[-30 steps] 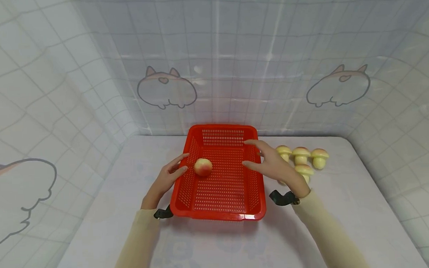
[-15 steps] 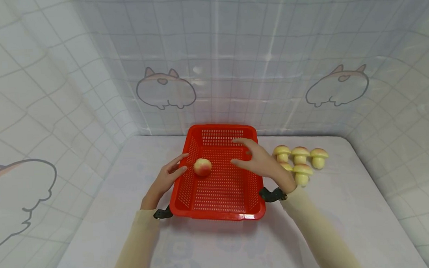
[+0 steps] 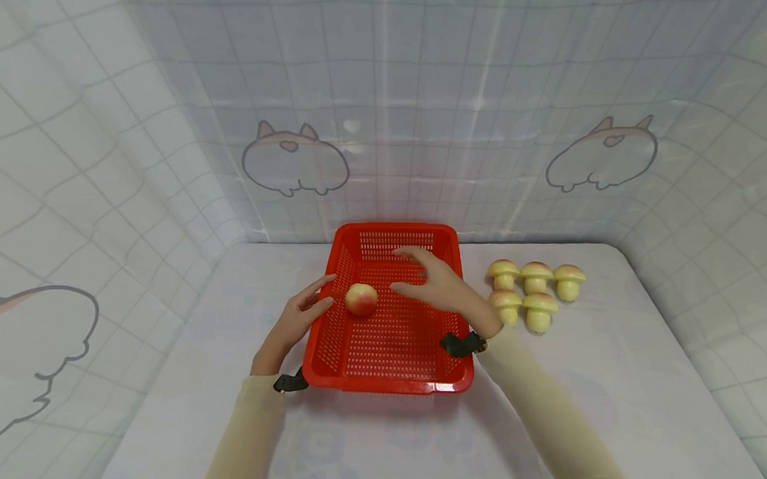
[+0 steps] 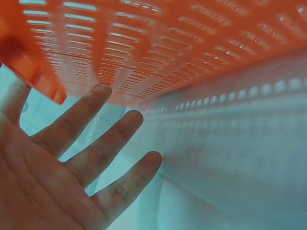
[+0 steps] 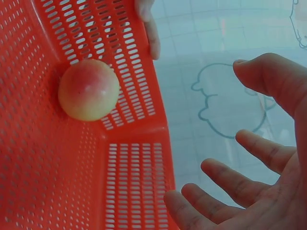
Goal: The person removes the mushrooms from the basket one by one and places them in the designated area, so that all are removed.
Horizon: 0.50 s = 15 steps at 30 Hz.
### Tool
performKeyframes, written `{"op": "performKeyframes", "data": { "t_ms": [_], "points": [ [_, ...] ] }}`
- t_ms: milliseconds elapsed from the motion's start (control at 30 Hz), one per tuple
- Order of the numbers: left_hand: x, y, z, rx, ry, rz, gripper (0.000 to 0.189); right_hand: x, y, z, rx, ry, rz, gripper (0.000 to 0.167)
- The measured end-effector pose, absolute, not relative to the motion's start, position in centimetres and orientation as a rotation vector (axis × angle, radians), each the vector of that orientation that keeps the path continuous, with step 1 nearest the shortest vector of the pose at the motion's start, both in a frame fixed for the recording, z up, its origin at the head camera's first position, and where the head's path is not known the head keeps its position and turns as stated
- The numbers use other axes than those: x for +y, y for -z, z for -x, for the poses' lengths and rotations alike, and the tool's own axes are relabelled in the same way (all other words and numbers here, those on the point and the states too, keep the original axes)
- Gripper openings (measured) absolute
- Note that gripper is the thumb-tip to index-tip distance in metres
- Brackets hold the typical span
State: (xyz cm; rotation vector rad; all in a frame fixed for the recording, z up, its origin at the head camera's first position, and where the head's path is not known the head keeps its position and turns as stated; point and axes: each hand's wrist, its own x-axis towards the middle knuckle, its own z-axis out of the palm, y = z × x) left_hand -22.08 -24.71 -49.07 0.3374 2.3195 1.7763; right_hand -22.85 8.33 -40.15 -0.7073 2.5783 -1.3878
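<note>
A red perforated plastic basket (image 3: pixel 389 387) rests on the white table. Toward its left side lies a round yellow-and-red fruit (image 3: pixel 361 299), like a peach; the right wrist view shows the fruit (image 5: pixel 89 90) near a side wall. My left hand (image 3: pixel 295 320) is at the left rim, thumb and index fingertip right at the edge. In the left wrist view the other fingers of this left hand (image 4: pixel 81 148) spread outside the basket wall. Over the basket is my right hand (image 3: pixel 441 287), its thumb and fingers spread apart, holding nothing, to the right of the fruit.
Several yellow mushrooms with reddish caps (image 3: pixel 536 282) stand in two rows on the table (image 3: pixel 616 372), right of the basket. Behind the table rises a white gridded sheet (image 3: pixel 443 139) with cartoon animal drawings; similar sheets hang at both sides.
My right hand has moved left from the basket's right rim to over its inside, uncovering the mushrooms behind it. The left hand, the basket and the fruit have stayed in place.
</note>
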Motion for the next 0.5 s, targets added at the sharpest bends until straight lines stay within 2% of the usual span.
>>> {"op": "performKeyframes", "data": {
  "t_ms": [500],
  "points": [
    [-24.7, 49.1, 22.3, 2.314, -1.777, -0.352, 0.056, 6.1, 41.7, 23.4, 2.556, 1.333, 0.717, 0.066]
  ]
}}
